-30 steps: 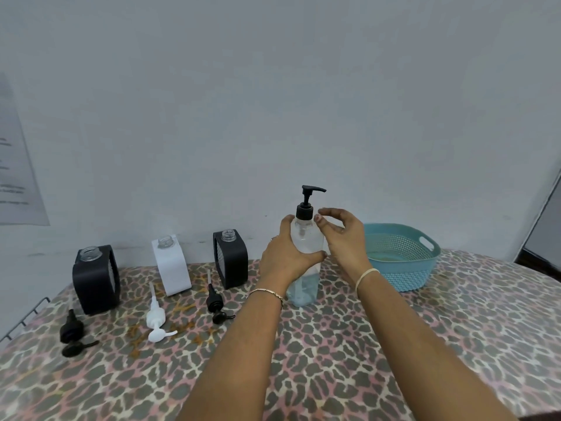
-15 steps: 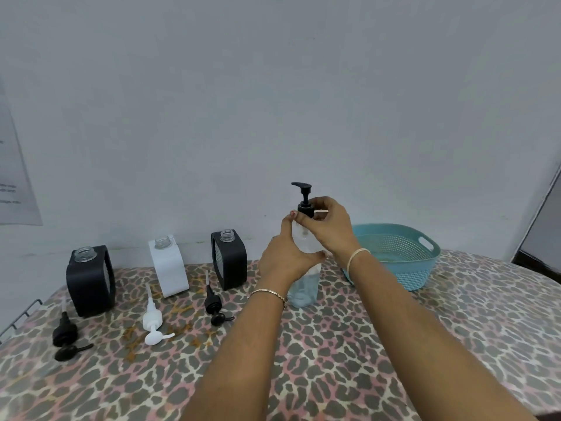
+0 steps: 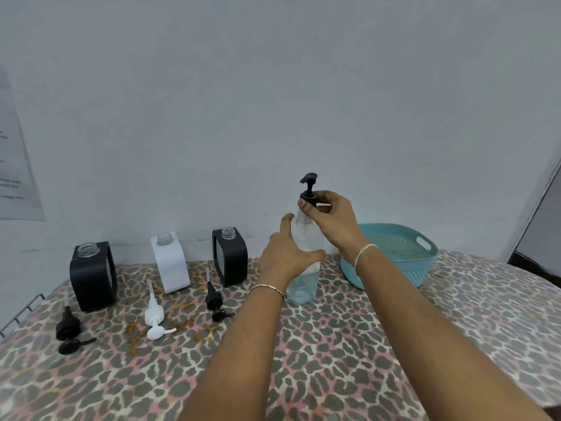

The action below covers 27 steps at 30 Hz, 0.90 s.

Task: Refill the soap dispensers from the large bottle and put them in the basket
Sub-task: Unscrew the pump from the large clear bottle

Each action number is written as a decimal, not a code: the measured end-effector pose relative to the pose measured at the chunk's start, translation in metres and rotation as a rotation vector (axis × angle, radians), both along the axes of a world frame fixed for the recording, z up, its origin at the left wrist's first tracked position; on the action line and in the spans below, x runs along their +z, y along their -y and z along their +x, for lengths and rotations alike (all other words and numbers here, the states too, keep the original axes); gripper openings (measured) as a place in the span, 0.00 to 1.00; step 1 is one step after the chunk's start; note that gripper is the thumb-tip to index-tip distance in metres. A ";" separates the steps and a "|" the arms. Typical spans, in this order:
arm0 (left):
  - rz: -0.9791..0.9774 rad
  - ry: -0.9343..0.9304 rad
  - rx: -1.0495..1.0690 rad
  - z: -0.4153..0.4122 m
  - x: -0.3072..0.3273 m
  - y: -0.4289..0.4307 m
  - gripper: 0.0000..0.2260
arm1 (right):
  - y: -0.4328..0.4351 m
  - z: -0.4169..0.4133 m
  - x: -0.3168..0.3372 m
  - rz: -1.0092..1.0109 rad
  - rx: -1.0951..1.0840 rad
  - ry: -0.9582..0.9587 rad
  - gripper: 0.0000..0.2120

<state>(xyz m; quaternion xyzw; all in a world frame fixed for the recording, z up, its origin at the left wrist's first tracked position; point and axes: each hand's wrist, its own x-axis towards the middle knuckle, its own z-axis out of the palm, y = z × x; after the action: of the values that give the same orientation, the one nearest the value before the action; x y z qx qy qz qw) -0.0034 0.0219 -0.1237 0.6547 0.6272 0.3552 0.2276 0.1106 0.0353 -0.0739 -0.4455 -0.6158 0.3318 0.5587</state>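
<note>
Both hands on large bottle [image 3: 303, 284] — upright on leopard-print table [image 3: 334, 344], just left of teal basket [image 3: 391, 268].

Left hand [image 3: 282, 256] wrapped round the clear body, above the bluish liquid level; right hand [image 3: 334, 220] pinching black pump collar [image 3: 308, 197] at the neck, nozzle on top blurred. Three open-necked dispensers in a row by the wall: left black dispenser [image 3: 92, 275], white dispenser [image 3: 171, 262], right black dispenser [image 3: 230, 256] nearest the bottle. Lying flat in front of each — left black pump [image 3: 68, 329], white pump [image 3: 154, 317], right black pump [image 3: 215, 302]. Paper sheet [image 3: 15, 165] on wall, far left, text unreadable.
</note>
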 end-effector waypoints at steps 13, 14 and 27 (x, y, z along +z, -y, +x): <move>0.018 -0.033 0.011 -0.001 0.002 0.006 0.42 | 0.015 0.021 0.061 0.257 -0.113 -0.182 0.07; 0.013 -0.049 0.009 0.000 0.002 0.005 0.43 | 0.016 0.024 0.065 0.269 -0.127 -0.208 0.09; 0.000 -0.074 0.005 0.001 0.005 0.004 0.44 | 0.035 0.067 0.081 0.314 -0.361 -0.610 0.09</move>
<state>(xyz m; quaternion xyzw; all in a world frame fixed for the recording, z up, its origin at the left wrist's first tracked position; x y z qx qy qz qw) -0.0026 0.0179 -0.1183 0.6657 0.6371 0.3310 0.2033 0.1777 0.0000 0.0068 -0.3366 -0.3761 0.2472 0.8271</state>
